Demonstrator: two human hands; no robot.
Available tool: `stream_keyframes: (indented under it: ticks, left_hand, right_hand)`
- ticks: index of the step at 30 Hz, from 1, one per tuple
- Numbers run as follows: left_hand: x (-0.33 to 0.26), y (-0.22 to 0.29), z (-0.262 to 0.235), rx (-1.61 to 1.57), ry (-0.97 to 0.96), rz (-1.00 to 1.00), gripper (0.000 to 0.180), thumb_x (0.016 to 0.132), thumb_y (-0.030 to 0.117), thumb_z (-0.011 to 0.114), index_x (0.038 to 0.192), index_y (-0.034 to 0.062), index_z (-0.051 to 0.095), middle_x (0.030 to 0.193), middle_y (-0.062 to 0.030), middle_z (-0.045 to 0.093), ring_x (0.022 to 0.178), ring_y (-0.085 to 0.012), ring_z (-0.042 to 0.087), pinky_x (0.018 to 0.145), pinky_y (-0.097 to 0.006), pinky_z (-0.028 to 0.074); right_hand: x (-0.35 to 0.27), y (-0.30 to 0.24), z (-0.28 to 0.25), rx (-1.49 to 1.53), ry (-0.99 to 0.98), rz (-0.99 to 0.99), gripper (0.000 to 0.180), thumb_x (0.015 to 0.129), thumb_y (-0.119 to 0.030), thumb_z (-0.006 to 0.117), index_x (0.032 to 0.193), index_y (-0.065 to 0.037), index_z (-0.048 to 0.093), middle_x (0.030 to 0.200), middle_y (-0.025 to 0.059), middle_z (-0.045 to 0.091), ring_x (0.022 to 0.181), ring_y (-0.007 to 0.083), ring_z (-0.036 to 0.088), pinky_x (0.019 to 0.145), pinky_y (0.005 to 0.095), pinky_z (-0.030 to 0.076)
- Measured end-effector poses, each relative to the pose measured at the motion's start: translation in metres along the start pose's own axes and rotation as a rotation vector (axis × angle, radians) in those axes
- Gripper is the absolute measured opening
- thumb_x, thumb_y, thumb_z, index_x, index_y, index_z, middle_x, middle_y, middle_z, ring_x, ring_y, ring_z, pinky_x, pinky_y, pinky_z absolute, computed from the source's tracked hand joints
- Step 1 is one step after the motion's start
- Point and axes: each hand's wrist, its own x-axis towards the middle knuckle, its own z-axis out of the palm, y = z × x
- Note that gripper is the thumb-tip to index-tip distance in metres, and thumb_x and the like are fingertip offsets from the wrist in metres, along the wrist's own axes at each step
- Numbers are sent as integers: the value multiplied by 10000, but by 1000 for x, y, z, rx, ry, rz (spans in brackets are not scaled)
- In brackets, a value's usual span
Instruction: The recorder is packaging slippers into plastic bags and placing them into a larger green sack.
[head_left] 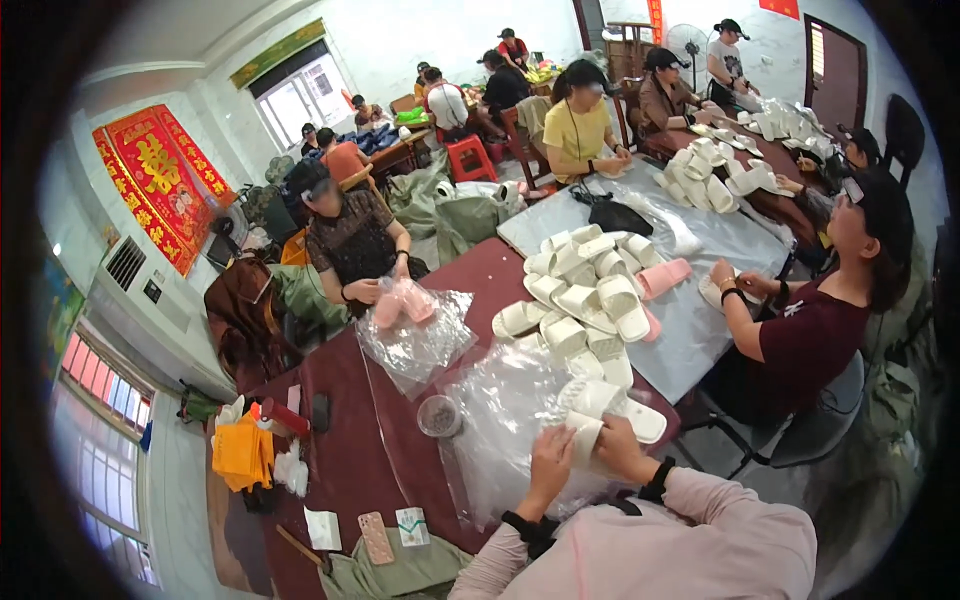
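Observation:
My left hand [549, 463] and my right hand [620, 447] together hold a pair of cream slippers [600, 405] over a heap of clear plastic bags [505, 420] on the dark red table [345, 460]. The slippers lie pressed together, toes pointing away to the right. Just beyond them a pile of several more cream slippers [585, 300] covers the middle of the table, with pink slippers [662, 278] at its far side.
A person across the table holds pink slippers [403, 300] over plastic bags. Another person sits at the right by the grey sheet [700, 330]. A small round cup [439, 416], a phone [375, 538], yellow cloth [242, 452] and small boxes lie at the left. Others work at tables behind.

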Motion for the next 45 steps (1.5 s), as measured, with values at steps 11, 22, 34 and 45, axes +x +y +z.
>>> stream_keyframes:
  ticks: [11,22,34,45]
  left_hand:
    - [37,7,-30,198,-12,138,243,823,147,539,1050,153,628,1219,-67,494,1205,-269,381,1016,-499,139]
    - [23,26,-23,163,-152,250,246,779,131,603,1017,174,650,1195,-68,516,1199,-281,386,1020,-502,131]
    - [17,23,-9,-23,-365,372,219,731,95,653,947,133,662,1138,-52,556,1146,-253,436,994,-417,243]
    - [2,-60,-16,68,66,-68,346,742,111,593,1087,108,559,1151,-143,497,1080,-311,452,917,-406,349]
  right_hand:
    - [14,-26,-10,-179,-58,-221,191,636,-134,636,769,-21,559,925,137,482,918,297,486,817,380,384]
    - [2,-21,-6,-229,-35,-97,238,635,-144,628,840,-30,587,957,140,518,920,301,495,828,420,380]
    - [-2,-3,28,-126,35,-270,309,697,-149,589,990,-57,559,1020,163,518,1029,337,469,862,464,377]
    - [-39,46,21,-222,-74,-241,284,707,-146,588,968,-45,542,958,170,533,965,344,498,849,447,389]
